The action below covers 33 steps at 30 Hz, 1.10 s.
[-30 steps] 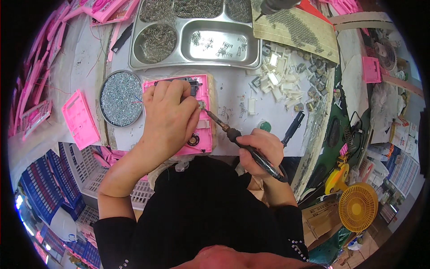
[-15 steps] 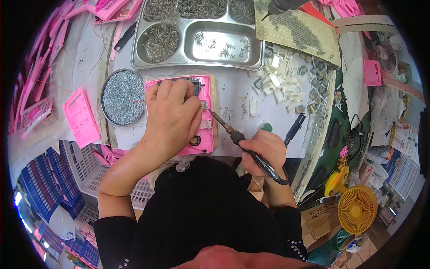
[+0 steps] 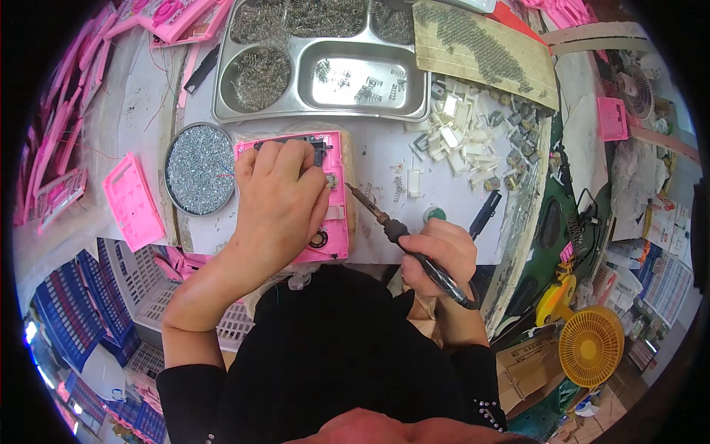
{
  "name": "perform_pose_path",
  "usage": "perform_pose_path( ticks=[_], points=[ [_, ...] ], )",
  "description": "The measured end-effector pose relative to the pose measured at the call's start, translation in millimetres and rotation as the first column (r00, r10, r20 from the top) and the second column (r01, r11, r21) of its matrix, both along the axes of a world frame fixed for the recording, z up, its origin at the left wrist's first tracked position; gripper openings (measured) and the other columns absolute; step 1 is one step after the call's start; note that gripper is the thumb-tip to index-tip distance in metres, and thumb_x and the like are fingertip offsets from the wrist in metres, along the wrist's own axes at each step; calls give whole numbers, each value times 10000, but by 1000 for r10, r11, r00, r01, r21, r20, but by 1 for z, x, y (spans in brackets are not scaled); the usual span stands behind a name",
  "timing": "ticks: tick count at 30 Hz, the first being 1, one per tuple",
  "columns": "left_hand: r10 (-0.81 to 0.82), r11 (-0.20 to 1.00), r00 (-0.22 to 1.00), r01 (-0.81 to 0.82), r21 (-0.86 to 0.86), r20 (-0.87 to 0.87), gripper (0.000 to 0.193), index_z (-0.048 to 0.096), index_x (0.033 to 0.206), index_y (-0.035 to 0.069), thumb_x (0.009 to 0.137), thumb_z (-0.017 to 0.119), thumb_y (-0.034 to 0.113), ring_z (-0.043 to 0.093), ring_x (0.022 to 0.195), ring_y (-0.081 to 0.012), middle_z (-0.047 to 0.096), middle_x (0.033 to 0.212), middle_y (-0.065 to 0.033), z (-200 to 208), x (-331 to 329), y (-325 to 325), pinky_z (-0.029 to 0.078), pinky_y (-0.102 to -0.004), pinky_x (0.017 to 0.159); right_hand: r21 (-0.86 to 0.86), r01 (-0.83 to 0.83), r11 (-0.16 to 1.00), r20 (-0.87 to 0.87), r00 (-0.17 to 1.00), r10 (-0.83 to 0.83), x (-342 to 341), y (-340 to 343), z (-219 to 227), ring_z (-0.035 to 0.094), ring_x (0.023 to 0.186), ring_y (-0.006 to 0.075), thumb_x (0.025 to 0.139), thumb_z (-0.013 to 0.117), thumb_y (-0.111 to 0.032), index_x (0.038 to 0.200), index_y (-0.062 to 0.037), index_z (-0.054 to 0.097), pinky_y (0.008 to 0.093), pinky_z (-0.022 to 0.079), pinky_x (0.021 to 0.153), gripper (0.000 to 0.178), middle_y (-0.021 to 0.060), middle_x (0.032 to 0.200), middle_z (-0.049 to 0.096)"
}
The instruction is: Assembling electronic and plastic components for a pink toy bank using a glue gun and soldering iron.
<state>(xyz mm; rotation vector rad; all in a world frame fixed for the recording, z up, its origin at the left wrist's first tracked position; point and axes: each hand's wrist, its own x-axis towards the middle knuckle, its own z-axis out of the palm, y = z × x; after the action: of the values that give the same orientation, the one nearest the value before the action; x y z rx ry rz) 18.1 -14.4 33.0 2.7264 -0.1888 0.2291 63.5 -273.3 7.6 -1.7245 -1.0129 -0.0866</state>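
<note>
My right hand (image 3: 441, 255) grips a soldering iron (image 3: 396, 231) by its dark handle. Its tip points up and left, close to the right edge of an open pink plastic housing (image 3: 338, 231). Over that housing, my left hand (image 3: 285, 196) is closed with its fingers bent downward; whatever they pinch is hidden beneath them. Inside the housing show a black part (image 3: 319, 150) near the top, a small metal piece (image 3: 331, 180) beside my left fingers and a round dark part (image 3: 319, 238) near the bottom.
Left of the housing stands a round dish of small screws (image 3: 200, 169), beside a loose pink cover (image 3: 134, 201). A steel compartment tray (image 3: 323, 116) with springs lies beyond. White plastic parts (image 3: 453, 133), a spring-covered board (image 3: 543, 85) and a black pen-like item (image 3: 485, 213) are at right.
The soldering iron's tip has drawn slightly back from the metal piece at the housing's right side. My left hand keeps its place over the housing. The whole view has shifted a little.
</note>
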Motion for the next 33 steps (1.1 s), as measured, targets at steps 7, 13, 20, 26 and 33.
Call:
perform_pose_path(
  ticks=[7, 13, 20, 26, 33],
  points=[
    [22, 1000, 1000, -22, 6, 20, 136, 654, 876, 87, 792, 752, 132, 528, 989, -276, 547, 1025, -76, 0, -2, -3, 336, -436, 918, 39, -15, 999, 0, 1000, 15, 2, 3, -1, 480, 466, 208, 700, 735, 5, 998, 13, 705, 318, 364, 443, 300, 43, 571, 497],
    [73, 997, 996, -72, -28, 51, 130, 663, 888, 94, 795, 749, 124, 542, 980, -271, 553, 1017, -70, -4, -4, -5, 347, -430, 907, 37, -24, 999, -2, 1000, 24, 4, 4, -2, 484, 469, 208, 695, 736, 8, 998, 13, 707, 322, 362, 446, 304, 44, 574, 499],
    [91, 996, 995, -91, 8, 37, 137, 660, 898, 95, 796, 748, 119, 543, 978, -268, 555, 1010, -68, -7, -2, -7, 347, -428, 909, 25, -8, 1000, -12, 1000, 8, 5, 9, 0, 492, 472, 207, 678, 727, 19, 980, 6, 714, 322, 364, 448, 302, 43, 576, 506],
    [81, 997, 996, -80, -18, 34, 147, 666, 917, 95, 801, 754, 118, 538, 982, -271, 556, 1014, -68, -6, -3, -5, 341, -429, 918, 20, -8, 1000, -13, 1000, 9, 5, 7, 0, 486, 470, 203, 674, 728, 20, 969, 1, 714, 321, 364, 448, 295, 41, 573, 498],
    [65, 998, 997, -65, -2, 34, 149, 669, 919, 100, 802, 761, 117, 535, 986, -268, 554, 1020, -65, -6, -5, -5, 338, -427, 924, 29, -14, 999, -17, 1000, 14, 1, 7, -2, 484, 470, 208, 669, 734, 18, 963, -1, 713, 324, 363, 447, 295, 42, 575, 496]
  ],
)
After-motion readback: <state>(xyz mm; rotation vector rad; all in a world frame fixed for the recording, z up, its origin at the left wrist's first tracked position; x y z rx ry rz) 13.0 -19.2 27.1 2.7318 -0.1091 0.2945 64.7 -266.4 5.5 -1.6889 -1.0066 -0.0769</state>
